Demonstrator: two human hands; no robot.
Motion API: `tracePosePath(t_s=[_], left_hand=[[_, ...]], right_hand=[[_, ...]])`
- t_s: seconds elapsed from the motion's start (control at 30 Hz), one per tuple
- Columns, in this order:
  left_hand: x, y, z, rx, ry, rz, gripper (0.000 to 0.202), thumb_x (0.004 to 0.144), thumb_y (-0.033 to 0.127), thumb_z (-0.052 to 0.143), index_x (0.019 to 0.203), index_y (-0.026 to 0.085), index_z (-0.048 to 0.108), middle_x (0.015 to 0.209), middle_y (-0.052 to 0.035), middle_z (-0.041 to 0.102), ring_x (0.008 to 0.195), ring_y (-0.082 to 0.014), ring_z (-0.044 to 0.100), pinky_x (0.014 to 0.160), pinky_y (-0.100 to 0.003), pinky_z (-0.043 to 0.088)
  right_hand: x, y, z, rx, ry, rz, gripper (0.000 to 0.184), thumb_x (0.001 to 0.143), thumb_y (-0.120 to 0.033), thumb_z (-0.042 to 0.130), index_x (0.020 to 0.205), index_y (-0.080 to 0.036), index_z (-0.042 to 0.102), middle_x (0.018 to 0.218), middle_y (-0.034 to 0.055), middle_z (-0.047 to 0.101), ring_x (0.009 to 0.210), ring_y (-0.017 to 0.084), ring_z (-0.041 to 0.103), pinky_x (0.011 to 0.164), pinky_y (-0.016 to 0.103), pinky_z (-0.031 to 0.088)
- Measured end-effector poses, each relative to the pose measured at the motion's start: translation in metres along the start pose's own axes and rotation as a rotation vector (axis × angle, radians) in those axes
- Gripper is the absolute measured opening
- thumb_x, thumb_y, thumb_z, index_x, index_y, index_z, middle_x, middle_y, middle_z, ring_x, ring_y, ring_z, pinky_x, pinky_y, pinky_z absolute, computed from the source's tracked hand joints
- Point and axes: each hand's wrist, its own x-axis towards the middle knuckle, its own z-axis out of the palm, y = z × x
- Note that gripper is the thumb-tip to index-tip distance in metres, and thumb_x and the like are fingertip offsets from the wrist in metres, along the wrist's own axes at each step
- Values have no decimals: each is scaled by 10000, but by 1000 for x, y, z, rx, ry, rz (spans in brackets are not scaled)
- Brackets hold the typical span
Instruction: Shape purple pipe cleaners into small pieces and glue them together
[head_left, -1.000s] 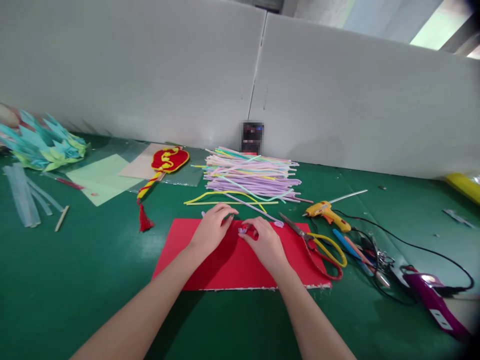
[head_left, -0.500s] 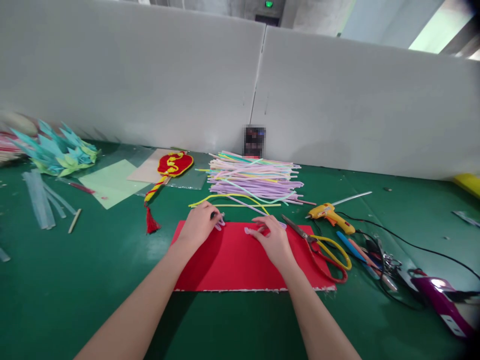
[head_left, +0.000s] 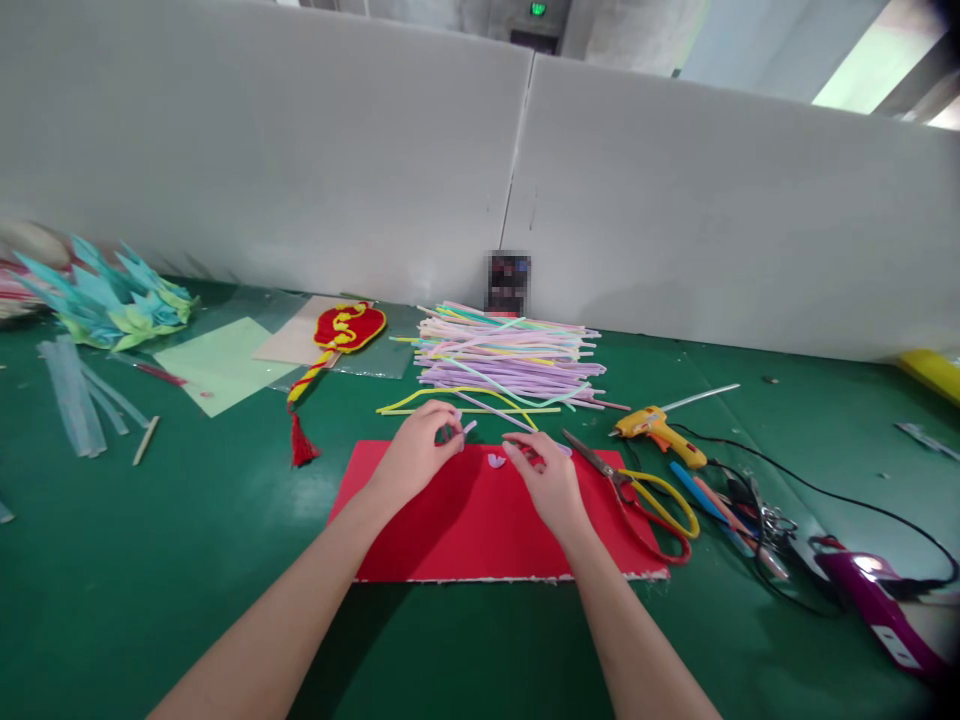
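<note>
Grey partition [head_left: 262, 150]: smooth panels, cut off left and right.
Green table [head_left: 187, 580]: smooth, running out of frame on the near side.
Red board [head_left: 465, 530]: flat, ragged white near edge; left forearm hides its near left corner.
Stem bundle [head_left: 510, 375]: far side, thin pastel lengths, many buried.
Plastic sheet [head_left: 390, 364]: far left, clear; whether the papers lie inside or on it, cannot tell.
Scissors [head_left: 619, 480]: overlapping the board's right side.
Left hand [head_left: 416, 455]: thumb and fingers pinching a lilac piece [head_left: 469, 428] above the board's far edge.
Right hand [head_left: 551, 485]: fingers curled; grip unclear, cannot tell.
Dark block [head_left: 508, 283]: pixelated, behind the bundle.
Lilac curl [head_left: 496, 460]: on the board, just beside the right fingertips.
</note>
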Motion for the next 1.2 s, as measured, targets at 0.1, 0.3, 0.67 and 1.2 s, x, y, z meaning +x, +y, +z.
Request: tracePosePath(t_s=[0.1, 0.3, 0.67, 1.2], left_hand=[[-4, 17, 8, 21, -1, 105, 24, 782, 198, 537, 777, 191, 559, 976, -40, 575, 995, -187, 517, 924, -393, 359], [-10, 27, 19, 17, -73, 168, 46, 801, 237, 522, 801, 211, 560, 923, -19, 608, 1012, -186, 520, 1007, -457, 244], [-12, 32, 26, -521, -287, -206, 141, 746, 303, 569, 754, 166, 602, 754, -20, 661, 710, -164, 611, 653, -261, 462], [-5, 24, 20, -755, -179, -277, 96, 791, 213, 503, 804, 154, 577, 824, -47, 683, 803, -177, 649, 799, -341, 487]], right_hand=[[0, -7, -1, 113, -64, 72, 283, 785, -404, 518, 944, -202, 636, 800, 37, 647, 658, 152, 582, 547, 247, 461], [-1, -12, -1, 141, -29, 98, 227, 748, -396, 556, 780, -185, 633, 714, 23, 646, 567, 139, 563, 470, 234, 419], [-2, -16, -6, 245, 45, 71, 227, 747, -399, 561, 763, -179, 612, 691, 14, 626, 490, 102, 505, 474, 228, 434], [-43, 59, -137, -927, -61, 246, 294, 642, -262, 529, 914, -161, 574, 915, 113, 607, 848, 262, 577, 725, 346, 430]])
